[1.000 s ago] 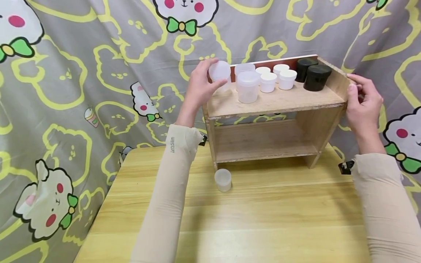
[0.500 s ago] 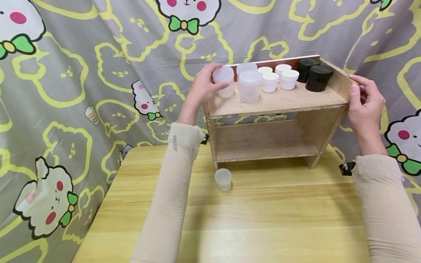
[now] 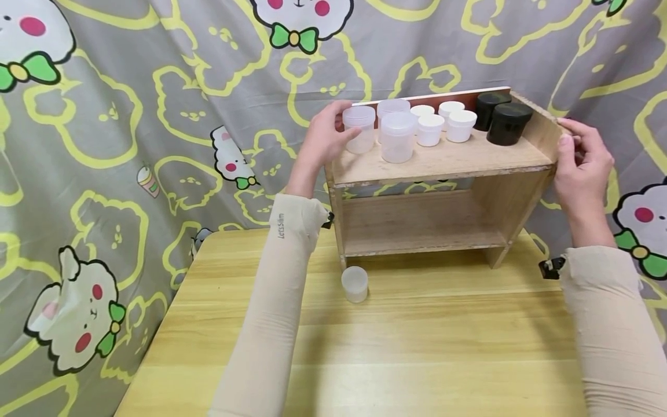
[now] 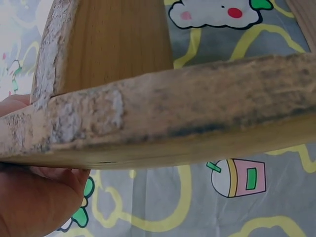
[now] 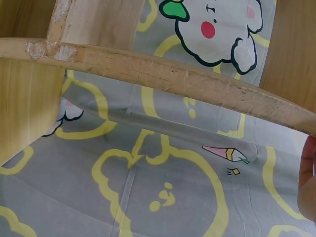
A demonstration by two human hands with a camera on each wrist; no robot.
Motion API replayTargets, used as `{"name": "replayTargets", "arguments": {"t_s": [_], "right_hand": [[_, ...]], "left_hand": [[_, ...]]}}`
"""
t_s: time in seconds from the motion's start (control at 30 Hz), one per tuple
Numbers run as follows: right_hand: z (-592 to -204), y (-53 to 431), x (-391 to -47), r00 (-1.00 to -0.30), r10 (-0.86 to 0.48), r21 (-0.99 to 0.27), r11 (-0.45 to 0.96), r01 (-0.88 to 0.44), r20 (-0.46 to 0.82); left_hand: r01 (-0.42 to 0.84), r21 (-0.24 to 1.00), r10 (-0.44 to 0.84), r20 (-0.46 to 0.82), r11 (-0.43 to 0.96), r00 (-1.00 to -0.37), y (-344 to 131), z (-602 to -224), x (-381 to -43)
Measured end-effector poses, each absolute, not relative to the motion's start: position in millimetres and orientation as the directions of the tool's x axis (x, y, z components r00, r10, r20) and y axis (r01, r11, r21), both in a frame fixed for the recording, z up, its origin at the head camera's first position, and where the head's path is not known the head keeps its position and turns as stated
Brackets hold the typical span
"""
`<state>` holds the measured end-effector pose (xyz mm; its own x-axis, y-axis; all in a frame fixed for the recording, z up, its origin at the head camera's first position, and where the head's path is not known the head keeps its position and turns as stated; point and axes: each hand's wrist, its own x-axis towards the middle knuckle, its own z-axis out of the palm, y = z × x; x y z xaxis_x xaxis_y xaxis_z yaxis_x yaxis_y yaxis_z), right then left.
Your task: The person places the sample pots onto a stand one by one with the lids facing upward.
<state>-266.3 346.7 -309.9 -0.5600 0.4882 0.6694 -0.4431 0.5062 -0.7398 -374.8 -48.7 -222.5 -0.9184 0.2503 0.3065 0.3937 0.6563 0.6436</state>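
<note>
My left hand (image 3: pixel 327 133) is at the left end of a small wooden shelf (image 3: pixel 443 165), its thumb in front of a clear lidded jar (image 3: pixel 361 136) and its fingers curled at the jar's left side. That jar stands upright on the top board, beside two similar clear jars (image 3: pixel 398 145). My right hand (image 3: pixel 583 171) grips the edge of the shelf's right side panel (image 3: pixel 542 130), fingers partly hidden behind it. In the left wrist view the shelf's worn edge (image 4: pixel 163 106) covers part of the left hand, and the jar is out of sight.
Several white-lidded jars (image 3: pixel 429 130) and two black jars (image 3: pixel 508 124) stand farther right on the top board. On the wooden table (image 3: pixel 417 347), a small translucent cup (image 3: pixel 355 285) sits near the shelf's left leg. Behind hangs a patterned grey curtain (image 3: pixel 198 116).
The left hand has lowered the clear jar, tilted and raised a second ago, so it stands upright on the board. The right hand keeps its hold on the side panel.
</note>
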Motion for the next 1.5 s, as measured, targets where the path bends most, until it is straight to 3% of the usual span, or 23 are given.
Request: {"name": "replayTargets", "arguments": {"t_s": [1.07,1.23,1.5], "right_hand": [[-310.9,345.9,-266.2,-0.563,0.503,-0.751,0.513,-0.415,0.655],[-311.7,345.0,-266.3,-0.569,0.499,-0.752,0.516,-0.41,0.653],[-309.5,344.3,-265.5,-0.564,0.497,-0.748,0.513,-0.422,0.659]], "left_hand": [[0.375,0.663,0.164,0.36,0.648,-0.918,-47.5,-225.7,-373.5],[0.431,0.616,0.143,0.46,0.66,-0.876,-50.1,-229.1,-371.6],[0.559,0.533,0.115,0.65,0.636,-0.751,-55.7,-235.7,-350.1]]}}
